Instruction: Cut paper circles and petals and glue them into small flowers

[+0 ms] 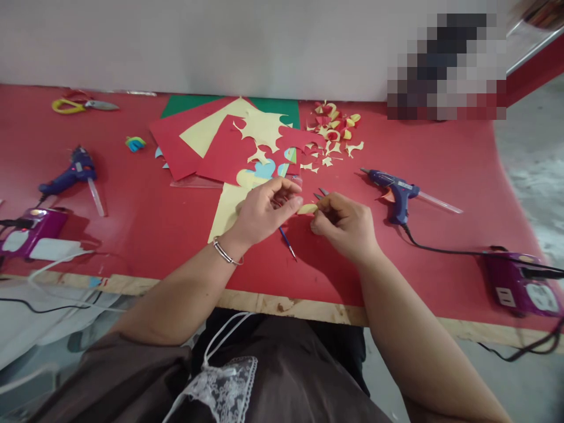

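A small yellow paper piece [307, 208] with a curved edge spans the gap between my two hands. My right hand [346, 226] is closed, pinching its right end with thumb and fingers. My left hand [269, 208] has curled fingers, thumb and index finger apart; the thumb tip is by the piece's left end. Dark pointed scissor tips [323, 192] show behind my right hand; whether they are held or lying there I cannot tell. From under my left hand a thin blue brush-like stick [288, 244] sticks out, its upper end hidden. A cream paper sheet [224, 214] lies beside my left hand.
Red sheets [176, 144] and a cut-out cream sheet [259, 126] are piled ahead. Right of them are yellow scraps [355, 148] and red-yellow paper shapes [330, 120]. Glue guns [396, 191] lie on both sides, corded near purple power strips [513, 282]. Yellow-handled scissors [83, 104] lie far left.
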`<state>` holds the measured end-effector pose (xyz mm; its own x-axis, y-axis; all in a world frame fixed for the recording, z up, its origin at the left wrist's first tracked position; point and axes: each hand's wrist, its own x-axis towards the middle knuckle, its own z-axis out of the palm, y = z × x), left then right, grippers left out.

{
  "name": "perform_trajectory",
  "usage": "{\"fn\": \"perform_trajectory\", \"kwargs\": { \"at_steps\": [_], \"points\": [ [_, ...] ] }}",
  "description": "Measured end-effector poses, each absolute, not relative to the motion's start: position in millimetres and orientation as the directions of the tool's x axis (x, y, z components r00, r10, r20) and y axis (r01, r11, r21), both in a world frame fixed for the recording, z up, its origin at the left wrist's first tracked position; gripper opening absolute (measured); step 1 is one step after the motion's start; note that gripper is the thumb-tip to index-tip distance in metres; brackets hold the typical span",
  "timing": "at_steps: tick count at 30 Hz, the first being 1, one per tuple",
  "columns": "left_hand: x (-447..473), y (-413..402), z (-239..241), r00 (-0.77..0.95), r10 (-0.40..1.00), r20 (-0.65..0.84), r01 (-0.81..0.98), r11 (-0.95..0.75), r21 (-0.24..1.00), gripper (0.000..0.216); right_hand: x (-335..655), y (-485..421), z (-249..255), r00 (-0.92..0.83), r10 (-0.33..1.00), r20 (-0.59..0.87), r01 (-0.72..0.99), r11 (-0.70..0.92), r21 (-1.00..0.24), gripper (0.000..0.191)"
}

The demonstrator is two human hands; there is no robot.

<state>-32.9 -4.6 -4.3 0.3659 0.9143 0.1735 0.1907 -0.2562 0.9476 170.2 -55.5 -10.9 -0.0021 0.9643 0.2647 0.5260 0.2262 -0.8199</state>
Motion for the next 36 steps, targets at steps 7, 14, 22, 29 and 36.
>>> {"fn": "perform_trajectory", "kwargs": {
  "at_steps": [7, 14, 22, 29, 36],
  "points": [
    [-26.4, -10.8, 5.3, 0.495, 0.865, 0.076, 0.340, -0.274, 0.899, 0.020, 167.9, -53.5, -11.3, -0.081, 0.942, 0.326, 0.589, 0.309, -0.747, 0.014],
    [-32.3, -4.5, -1.7, 0.546, 0.836, -0.050, 0.163, -0.048, 0.985, 0.028, 170.3, -55.5, -10.2, -0.033, 0.951, 0.307, 0.589, 0.267, -0.763, 0.008],
    [-31.8, -3.8, -4.6, 0.463, 0.864, -0.198, -0.078, 0.262, 0.962, 0.020, 170.6, -59.1, -8.4, 0.008, 0.928, 0.373, 0.542, 0.309, -0.782, 0.004],
    [-27.2, -4.3, 1.4, 0.431, 0.852, -0.298, -0.162, 0.398, 0.903, 0.021, 171.0, -59.6, -10.0, -0.155, 0.860, 0.486, 0.606, 0.471, -0.641, 0.012],
    [-24.3, -8.3, 5.4, 0.409, 0.867, -0.283, -0.149, 0.370, 0.917, 0.032, 170.2, -57.1, -12.5, -0.217, 0.803, 0.555, 0.614, 0.554, -0.562, 0.013]
  ]
}}
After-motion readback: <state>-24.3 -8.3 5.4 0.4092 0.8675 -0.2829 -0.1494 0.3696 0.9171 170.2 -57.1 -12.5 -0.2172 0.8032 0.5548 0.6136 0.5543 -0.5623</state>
